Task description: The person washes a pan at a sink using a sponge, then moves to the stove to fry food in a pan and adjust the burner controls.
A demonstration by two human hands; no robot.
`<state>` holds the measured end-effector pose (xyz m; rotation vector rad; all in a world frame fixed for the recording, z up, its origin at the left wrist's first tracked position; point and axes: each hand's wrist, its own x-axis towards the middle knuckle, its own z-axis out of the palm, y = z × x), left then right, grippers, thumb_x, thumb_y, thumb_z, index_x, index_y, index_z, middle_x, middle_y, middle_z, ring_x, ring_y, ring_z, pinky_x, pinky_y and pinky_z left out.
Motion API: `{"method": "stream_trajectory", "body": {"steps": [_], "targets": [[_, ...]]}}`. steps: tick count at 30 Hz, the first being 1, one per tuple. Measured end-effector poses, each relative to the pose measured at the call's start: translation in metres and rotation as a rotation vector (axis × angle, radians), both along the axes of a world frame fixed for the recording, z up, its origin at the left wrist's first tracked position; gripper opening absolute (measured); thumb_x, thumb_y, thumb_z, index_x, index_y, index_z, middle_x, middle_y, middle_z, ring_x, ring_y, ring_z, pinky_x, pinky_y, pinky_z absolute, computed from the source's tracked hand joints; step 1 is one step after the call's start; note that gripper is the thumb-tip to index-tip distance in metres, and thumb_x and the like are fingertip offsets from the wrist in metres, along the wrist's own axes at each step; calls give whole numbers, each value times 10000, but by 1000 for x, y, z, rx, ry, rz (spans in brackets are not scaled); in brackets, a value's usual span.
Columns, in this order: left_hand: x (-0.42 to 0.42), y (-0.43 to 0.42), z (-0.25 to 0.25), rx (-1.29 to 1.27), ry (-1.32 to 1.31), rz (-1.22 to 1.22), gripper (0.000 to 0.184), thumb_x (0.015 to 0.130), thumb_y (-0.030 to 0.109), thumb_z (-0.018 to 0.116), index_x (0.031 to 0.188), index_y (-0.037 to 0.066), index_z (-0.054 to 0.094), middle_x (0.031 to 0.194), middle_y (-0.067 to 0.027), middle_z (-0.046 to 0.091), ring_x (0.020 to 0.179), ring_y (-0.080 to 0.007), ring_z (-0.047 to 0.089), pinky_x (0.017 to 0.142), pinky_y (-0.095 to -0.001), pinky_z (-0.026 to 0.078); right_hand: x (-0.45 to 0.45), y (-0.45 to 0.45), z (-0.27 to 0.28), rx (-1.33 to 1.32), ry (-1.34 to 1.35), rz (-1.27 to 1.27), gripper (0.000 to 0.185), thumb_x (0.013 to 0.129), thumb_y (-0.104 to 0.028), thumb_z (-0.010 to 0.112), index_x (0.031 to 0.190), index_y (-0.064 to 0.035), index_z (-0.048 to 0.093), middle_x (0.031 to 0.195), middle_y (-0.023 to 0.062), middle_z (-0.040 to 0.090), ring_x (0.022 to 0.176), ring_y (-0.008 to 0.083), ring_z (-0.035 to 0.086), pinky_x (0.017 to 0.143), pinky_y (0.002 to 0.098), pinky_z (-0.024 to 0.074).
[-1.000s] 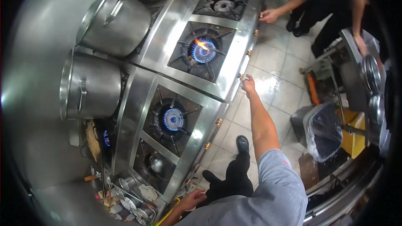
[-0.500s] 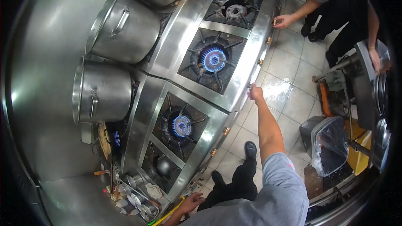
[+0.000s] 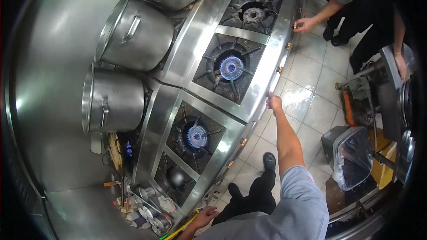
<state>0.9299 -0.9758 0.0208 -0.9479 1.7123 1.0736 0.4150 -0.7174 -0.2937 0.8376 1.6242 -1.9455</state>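
My right hand [image 3: 274, 102] reaches to the front edge of the steel stove [image 3: 262, 90]. Its fingers are pinched on a burner knob, mostly hidden by the hand, in line with other brass knobs [image 3: 279, 69]. Hanging low by the stove's near end, my left hand [image 3: 207, 217] holds nothing, with loosely bent fingers. It is nearest to a yellow-and-green stick-like thing [image 3: 186, 226]. Blue flames burn on the middle burner [image 3: 231, 68] and the nearer burner [image 3: 196, 136]. The far burner [image 3: 253, 15] shows no flame.
Large steel pots [image 3: 116, 100] stand along the back. A co-worker's hand [image 3: 304, 25] pinches a knob farther along; the other rests on the stove edge. A lined bin [image 3: 353, 158] stands right. Utensils and bottles [image 3: 147, 213] crowd the near corner. Floor tiles look shiny.
The flame on the middle burner is smaller and dimmer. My right hand stays at the stove edge, with its fingers slightly turned. The whole view has shifted slightly.
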Motion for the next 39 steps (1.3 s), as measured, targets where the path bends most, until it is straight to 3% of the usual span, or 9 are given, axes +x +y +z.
{"method": "stream_trajectory", "body": {"steps": [9,11,14,17,24,26,33,35,39], "targets": [[15,-9,-13,17,-18,-8,516,934,320,643,1326,21,487,1141,-117,647,1088,-182,597,964,-318,452,4,-5,-7,46,150,-25,433,972,-343,518,1061,70,612,787,125,630,654,187,618,569,313,526],[9,-4,-6,4,9,12,552,908,387,657,1311,36,520,1121,-142,659,1081,-217,611,971,-346,451,4,-4,-4,42,117,-27,431,978,-329,515,1074,80,610,783,123,631,661,188,621,578,316,530],[9,-3,-5,5,-11,20,547,908,382,659,1309,36,522,1118,-136,660,1076,-213,611,972,-344,451,3,-5,-11,23,126,-35,431,972,-349,544,1004,77,602,702,81,588,599,160,603,507,299,510],[9,-1,-3,-16,-9,-3,536,910,370,659,1302,29,526,1107,-128,665,1067,-202,612,967,-334,453,4,-4,-5,57,116,-2,459,984,-360,510,1030,84,617,756,113,617,644,183,605,562,311,521],[23,-3,-9,19,16,62,518,913,361,656,1280,14,540,1082,-111,673,1043,-187,617,958,-319,457,3,-5,-17,61,115,-2,500,981,-399,510,992,88,623,720,108,603,608,184,588,533,317,506],[22,-2,-5,7,6,53,513,912,361,657,1276,18,544,1084,-110,672,1049,-187,616,957,-317,457,4,-5,-22,80,149,-5,612,945,-516,521,938,88,620,685,117,607,589,194,621,499,326,516],[35,-7,-5,-28,2,30,526,904,374,666,1278,24,546,1097,-121,671,1067,-193,612,943,-315,461,10,-3,-15,177,88,86,698,927,-609,478,898,71,632,612,105,580,546,187,601,483,323,492],[44,-12,-7,-18,43,-5,549,900,393,667,1294,34,531,1099,-120,671,1077,-192,610,946,-319,460,26,-1,-8,120,118,24,732,911,-653,454,1024,49,632,640,105,590,525,180,566,480,307,470],[48,-12,15,97,157,102,601,897,411,668,1350,69,470,1168,-135,641,1117,-203,586,957,-352,457,107,12,-31,38,152,114,513,947,-509,495,1066,-24,615,721,106,628,560,183,582,477,316,470]]}}
